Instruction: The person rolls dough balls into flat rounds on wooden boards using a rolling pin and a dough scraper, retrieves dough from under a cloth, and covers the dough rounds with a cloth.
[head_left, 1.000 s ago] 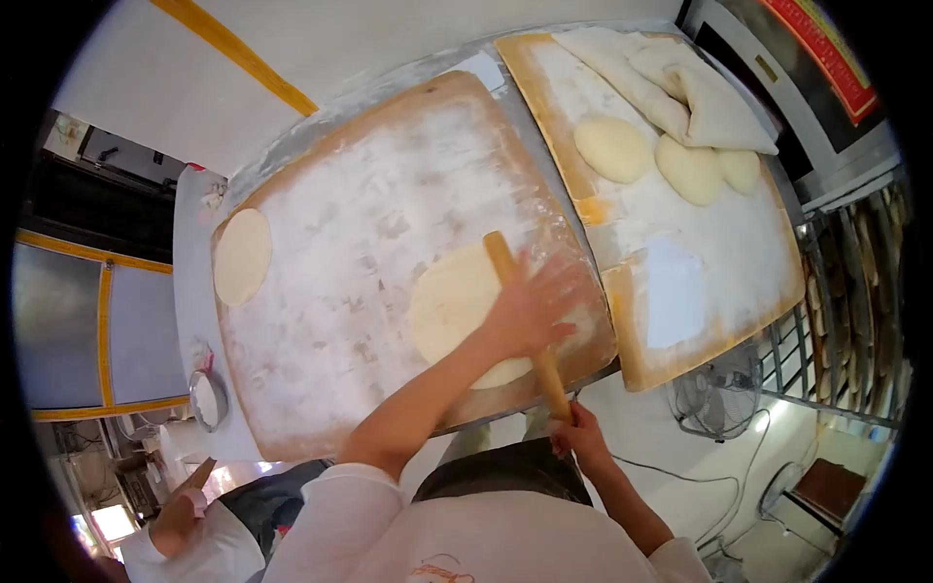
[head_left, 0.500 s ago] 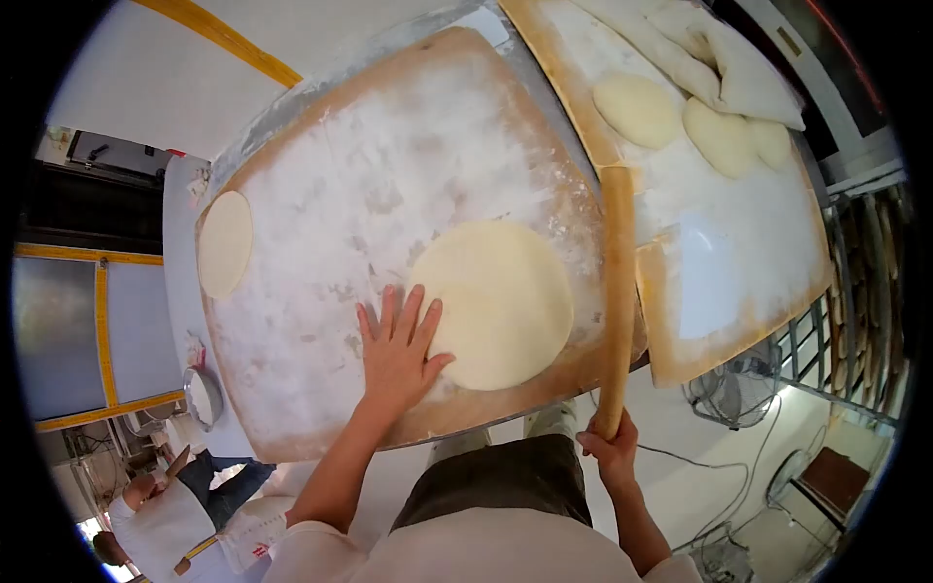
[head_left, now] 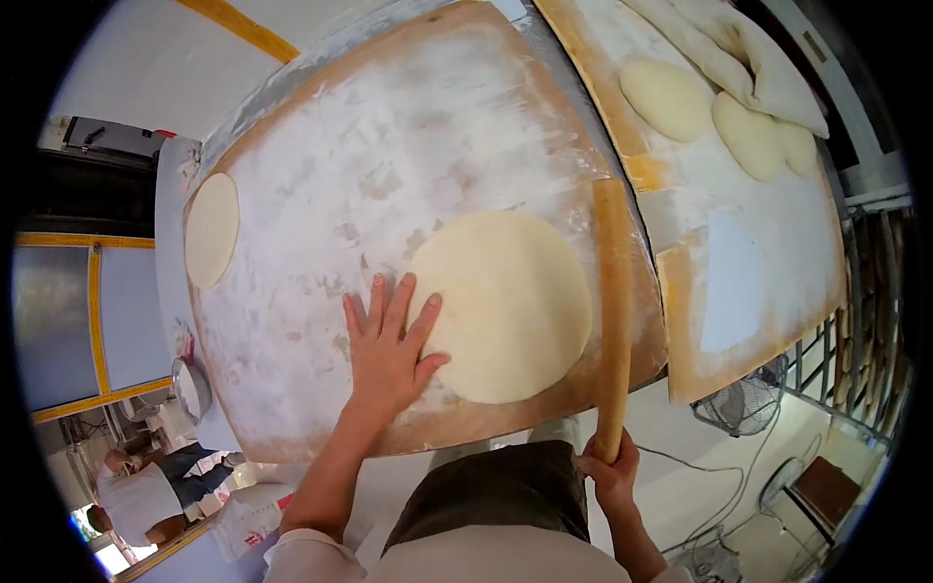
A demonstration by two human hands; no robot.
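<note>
A large, pale round sheet of dough (head_left: 505,306) lies flat near the front of a floured wooden board (head_left: 292,350). My left hand (head_left: 389,355) rests with fingers spread at the left edge of that sheet, its thumb touching or very close to the dough. In my right hand (head_left: 612,462) is the near end of a long wooden rolling pin (head_left: 611,311). The pin points away from me, along the right side of the dough and apart from it. A smaller flat dough round (head_left: 212,230) sits at the board's far left edge.
On a second floured board (head_left: 680,374) at right are several dough pieces (head_left: 666,99), a folded cloth (head_left: 787,92) and a white sheet (head_left: 731,282). A metal bowl (head_left: 191,389) stands left. Another person (head_left: 141,496) is at lower left. A fan (head_left: 743,398) and cables are below right.
The view has shifted slightly. The rolling pin has come left relative to the boards, from the gap between them to over the main board. My left hand stays beside the dough.
</note>
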